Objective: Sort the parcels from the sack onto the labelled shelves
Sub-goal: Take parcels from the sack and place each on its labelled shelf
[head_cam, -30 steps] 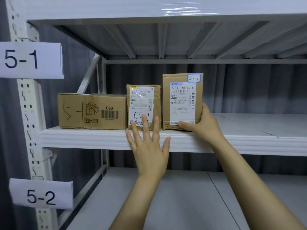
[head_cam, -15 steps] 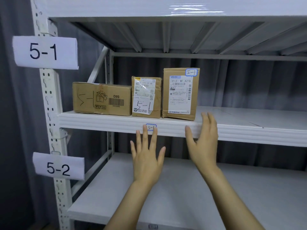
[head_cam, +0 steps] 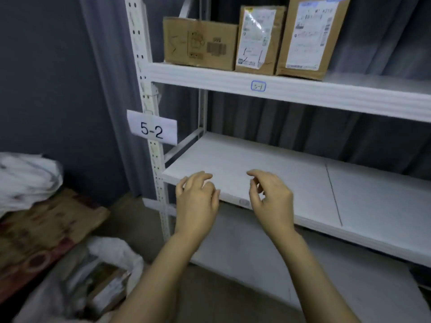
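- The left hand (head_cam: 197,201) and the right hand (head_cam: 270,197) hang below and to the right of the 5-2 label (head_cam: 152,130), over the front edge of the lower shelf (head_cam: 256,157). The fingers of both are loosely curled and hold nothing.
- The sack (head_cam: 116,255) lies open on the floor, well below the label, and parcels (head_cam: 109,292) show in its mouth.
- The step in hand, I think, is fetching the next parcel: bend down, take one parcel with both hands, and read its mark before lifting.
- Three cardboard boxes (head_cam: 200,43) stand close side by side above and to the right of the label.
- Lower left of the label lies a flat cardboard sheet (head_cam: 42,229) with a white bundle (head_cam: 25,178) on it.
- The white post (head_cam: 149,89) that carries the label stands near the way down to the sack, so the arms should pass in front of it.
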